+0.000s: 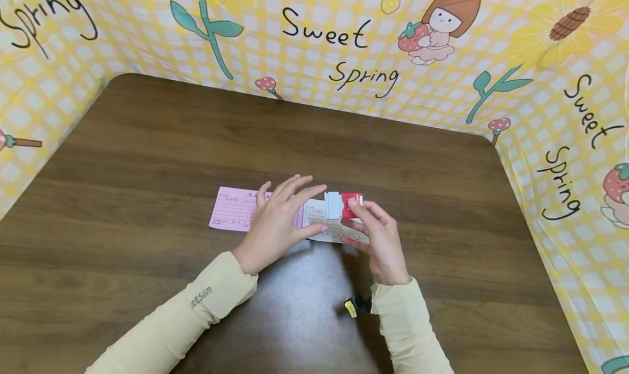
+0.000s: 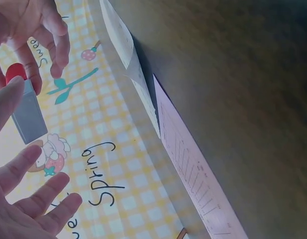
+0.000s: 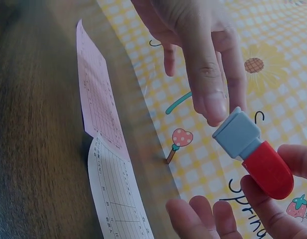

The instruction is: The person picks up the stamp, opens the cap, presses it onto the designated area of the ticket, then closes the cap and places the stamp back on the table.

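Observation:
My right hand (image 1: 383, 240) pinches the red body of a small stamp (image 3: 270, 172) between thumb and fingers, holding it over the white sheet. The stamp's pale blue-grey cap (image 1: 333, 206) points left, toward my left hand (image 1: 277, 215). That left hand is spread, with thumb and forefinger apart on either side of the cap's end; in the right wrist view a fingertip lies right at the cap's edge. Beneath the hands lie a pink printed slip (image 1: 228, 210) and a white printed slip (image 1: 313, 213), end to end, each partly covered by a hand.
A small black object with a yellow label (image 1: 351, 307) lies near my right sleeve, partly hidden by it. The brown wooden table (image 1: 196, 128) is bordered on several sides by a yellow checked cloth (image 1: 314, 63) standing like a wall.

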Action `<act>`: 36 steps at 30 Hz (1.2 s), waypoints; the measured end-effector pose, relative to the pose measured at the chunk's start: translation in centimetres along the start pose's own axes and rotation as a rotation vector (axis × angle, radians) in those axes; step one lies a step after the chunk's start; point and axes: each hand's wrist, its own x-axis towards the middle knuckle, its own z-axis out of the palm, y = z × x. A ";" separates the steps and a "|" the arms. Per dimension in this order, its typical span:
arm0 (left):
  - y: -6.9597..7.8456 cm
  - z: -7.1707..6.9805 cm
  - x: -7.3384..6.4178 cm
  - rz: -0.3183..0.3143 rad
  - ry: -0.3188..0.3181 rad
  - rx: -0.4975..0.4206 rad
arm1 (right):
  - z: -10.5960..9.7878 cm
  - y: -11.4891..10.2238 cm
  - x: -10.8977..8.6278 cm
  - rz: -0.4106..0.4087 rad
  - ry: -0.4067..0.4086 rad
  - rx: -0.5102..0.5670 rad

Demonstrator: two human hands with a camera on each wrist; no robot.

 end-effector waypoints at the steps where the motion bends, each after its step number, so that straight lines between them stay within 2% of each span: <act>1: 0.0 0.0 0.0 -0.002 -0.003 -0.007 | 0.0 0.0 0.0 0.003 -0.003 0.002; 13: 0.2 0.0 0.1 -0.010 0.005 -0.019 | 0.1 0.2 -0.1 0.028 -0.026 0.024; 24: 0.3 -0.1 0.2 -0.011 0.014 -0.022 | 0.0 0.3 -0.1 0.026 -0.044 0.000; 36: 0.1 -0.3 0.4 0.031 0.047 -0.002 | -0.2 0.2 -0.1 0.021 -0.046 0.000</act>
